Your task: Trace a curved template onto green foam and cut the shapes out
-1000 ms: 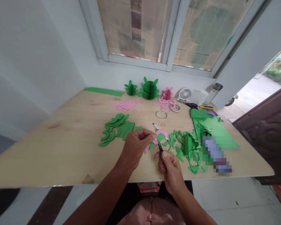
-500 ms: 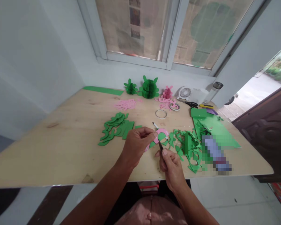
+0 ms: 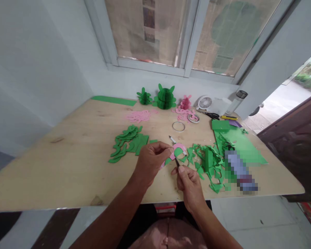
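Observation:
My left hand (image 3: 150, 161) pinches a pink arched paper template (image 3: 178, 148) laid on a green paper piece (image 3: 176, 154), holding both just above the wooden table (image 3: 75, 155). My right hand (image 3: 189, 186) grips a small pair of scissors (image 3: 176, 162), whose blades reach into the paper at the arch's lower edge. A pile of green offcuts (image 3: 209, 162) lies just to the right of both hands. To the left of my hands lies a stack of cut green curved shapes (image 3: 126, 141).
Finished green paper cacti (image 3: 165, 98) and a pink one (image 3: 185, 103) stand at the back by the wall. Pink cutouts (image 3: 139, 116), two tape rolls (image 3: 178, 126), a small white fan (image 3: 204, 103), black scissors (image 3: 211, 116), green sheets (image 3: 235, 141) and a blurred-out object (image 3: 239, 171) lie around.
The hands have hardly moved; the scissors shifted slightly along the paper's edge and the view drifted a little.

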`<state>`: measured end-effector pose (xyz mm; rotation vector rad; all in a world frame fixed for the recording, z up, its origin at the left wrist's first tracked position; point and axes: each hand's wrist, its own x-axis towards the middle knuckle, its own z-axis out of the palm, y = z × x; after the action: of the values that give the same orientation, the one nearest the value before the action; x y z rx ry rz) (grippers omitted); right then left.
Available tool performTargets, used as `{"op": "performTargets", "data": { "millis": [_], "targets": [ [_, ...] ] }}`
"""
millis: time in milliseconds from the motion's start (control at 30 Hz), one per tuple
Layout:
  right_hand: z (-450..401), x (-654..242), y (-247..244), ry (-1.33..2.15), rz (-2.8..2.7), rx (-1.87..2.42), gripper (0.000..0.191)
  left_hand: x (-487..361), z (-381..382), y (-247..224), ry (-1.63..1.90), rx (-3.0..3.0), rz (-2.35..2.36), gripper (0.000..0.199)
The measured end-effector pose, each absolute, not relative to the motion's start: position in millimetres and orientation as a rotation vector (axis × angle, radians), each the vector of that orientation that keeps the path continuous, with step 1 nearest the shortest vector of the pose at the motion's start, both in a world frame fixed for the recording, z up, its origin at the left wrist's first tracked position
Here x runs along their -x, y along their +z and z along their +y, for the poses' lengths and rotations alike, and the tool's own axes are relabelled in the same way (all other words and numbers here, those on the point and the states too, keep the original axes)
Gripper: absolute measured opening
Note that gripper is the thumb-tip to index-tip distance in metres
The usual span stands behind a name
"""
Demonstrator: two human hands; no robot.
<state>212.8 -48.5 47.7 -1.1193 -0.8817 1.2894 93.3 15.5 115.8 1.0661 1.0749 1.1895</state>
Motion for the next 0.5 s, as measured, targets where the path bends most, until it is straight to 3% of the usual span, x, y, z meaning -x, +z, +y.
{"op": "performTargets", "data": {
  "millis": [500],
  "targets": [
    [-44.6, -211.9, 43.1, 1.222, -0.921, 1.179, 0.041, -93.8, 20.6, 107.6, 1.24, -1.036, 1.047, 0.009]
  ]
}}
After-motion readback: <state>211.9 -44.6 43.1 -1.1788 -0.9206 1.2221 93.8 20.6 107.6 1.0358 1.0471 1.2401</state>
